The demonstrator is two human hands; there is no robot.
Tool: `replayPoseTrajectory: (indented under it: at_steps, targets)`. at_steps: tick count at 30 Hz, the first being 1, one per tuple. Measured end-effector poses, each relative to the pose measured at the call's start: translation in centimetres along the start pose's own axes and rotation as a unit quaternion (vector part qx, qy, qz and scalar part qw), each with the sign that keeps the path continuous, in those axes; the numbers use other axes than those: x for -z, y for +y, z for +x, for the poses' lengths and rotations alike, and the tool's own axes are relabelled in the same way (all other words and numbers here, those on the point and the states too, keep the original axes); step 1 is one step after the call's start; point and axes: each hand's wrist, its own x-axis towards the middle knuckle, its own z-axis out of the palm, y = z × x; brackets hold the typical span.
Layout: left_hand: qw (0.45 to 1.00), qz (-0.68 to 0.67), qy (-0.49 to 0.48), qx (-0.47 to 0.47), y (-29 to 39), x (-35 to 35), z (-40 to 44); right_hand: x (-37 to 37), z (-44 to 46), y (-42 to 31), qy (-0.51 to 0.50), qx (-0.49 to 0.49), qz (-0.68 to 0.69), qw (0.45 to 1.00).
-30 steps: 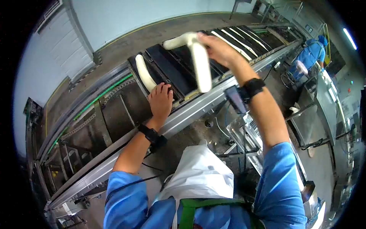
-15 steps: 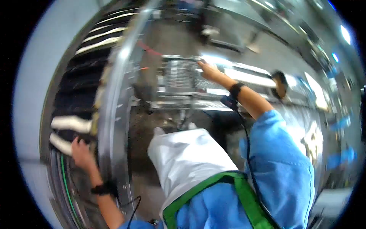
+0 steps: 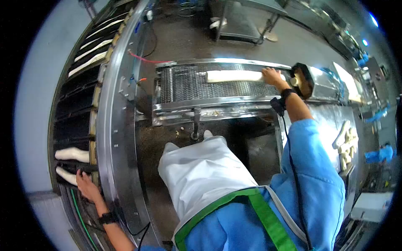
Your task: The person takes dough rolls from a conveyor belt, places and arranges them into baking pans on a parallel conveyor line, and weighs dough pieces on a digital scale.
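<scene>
My left hand (image 3: 87, 186) rests at the near end of a pale dough strip (image 3: 67, 175) in a dark tray at the left, its fingers apart. Just above it, a second dough strip (image 3: 72, 154) lies in another dark tray. My right hand (image 3: 274, 78) is closed round the right end of a long pale dough roll (image 3: 234, 76), which lies on the wire mesh belt (image 3: 180, 83). My right fingers partly cover that end. Right of the hand is the dark opening of a machine (image 3: 302, 80), with a bit of dough at it.
Thin dough strips (image 3: 88, 63) lie in trays further up the left conveyor, along its metal rail (image 3: 109, 138). Several dough pieces (image 3: 346, 144) are on a steel table (image 3: 318, 121) at the right. A co-worker in blue (image 3: 379, 154) is at the far right.
The view has turned to the right. My right hand has left the tray line, where it held a dough piece, and now grasps the roll on the belt. My left hand stays by the same strip.
</scene>
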Motion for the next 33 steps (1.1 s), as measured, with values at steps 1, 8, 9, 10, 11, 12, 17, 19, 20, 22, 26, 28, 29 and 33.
replayPoseTrajectory:
  at_steps: [1,8,9,10,11,12,17,19,20,22,26,28,29,33]
  targets:
    - [1.000,-0.019,-0.002,0.005,0.5,0.3,-0.1,0.4,0.4,0.7,-0.003,0.070,-0.038,0.997]
    - [0.999,-0.012,0.021,0.030,3.1,1.7,-0.1,13.6,-3.9,-11.3,-0.077,0.138,0.567,0.808]
    - [0.999,-0.010,0.034,0.007,2.7,1.5,0.0,15.5,-4.6,-14.3,-0.074,0.185,0.596,0.778]
    - [0.999,0.009,0.043,0.020,2.6,1.2,-0.1,17.7,-5.6,-17.5,-0.102,0.216,0.617,0.750]
    - [0.998,0.023,0.051,0.027,2.6,1.0,0.0,19.8,-6.9,-20.4,-0.127,0.240,0.637,0.722]
    - [0.998,0.016,0.056,0.030,2.5,1.0,0.0,21.4,-7.5,-23.4,-0.154,0.237,0.670,0.687]
    - [0.996,-0.004,0.078,0.034,2.2,1.2,-0.7,29.7,-9.2,-37.5,-0.225,0.343,0.769,0.490]
    - [0.995,-0.008,0.092,0.031,2.0,1.4,-0.9,32.8,-10.0,-42.1,-0.273,0.410,0.766,0.414]
    - [0.995,-0.015,0.093,0.022,1.9,1.5,-1.1,33.7,-10.3,-44.2,-0.248,0.399,0.764,0.443]
    - [0.993,-0.020,0.111,0.013,1.4,1.4,-1.5,34.2,-11.5,-48.0,-0.282,0.457,0.728,0.426]
    - [0.992,-0.020,0.125,0.013,1.3,1.8,-2.0,30.9,-10.1,-56.0,-0.285,0.560,0.504,0.593]
    - [0.993,-0.027,0.114,0.016,1.1,1.8,-2.2,28.8,-11.2,-55.7,-0.168,0.485,0.478,0.713]
    - [0.993,-0.021,0.112,0.018,0.9,2.0,-2.2,28.2,-11.3,-55.3,-0.158,0.481,0.468,0.724]
    - [0.994,-0.014,0.099,0.040,1.0,2.7,-2.9,22.1,-6.7,-49.7,-0.089,0.559,0.378,0.733]
